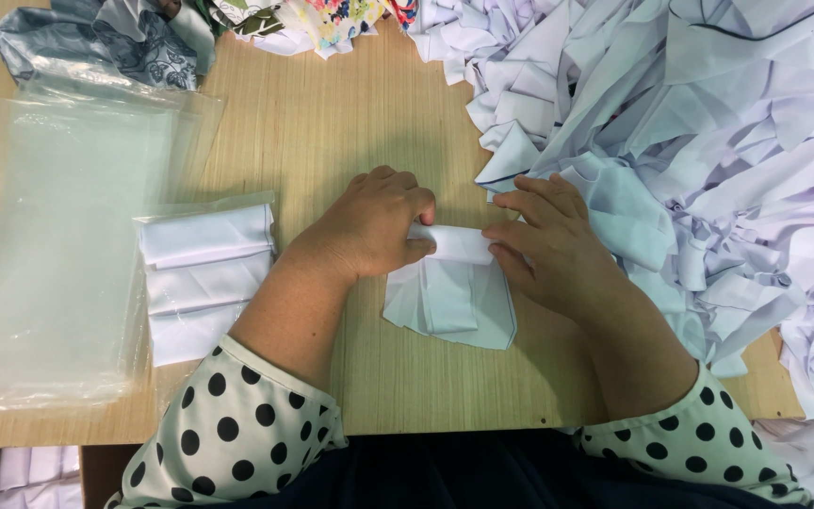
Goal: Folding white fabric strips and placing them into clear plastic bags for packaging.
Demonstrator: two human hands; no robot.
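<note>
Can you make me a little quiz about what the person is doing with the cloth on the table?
1. True or false: both hands hold the same white cloth.
2. Where is the big pile of cloth? A) by the left hand B) by the right hand C) under the table
3. What lies on the stack of clear bags, near the left arm?

Key:
1. True; they roll its top edge between them.
2. B
3. A folded white cloth in a bag.
</note>
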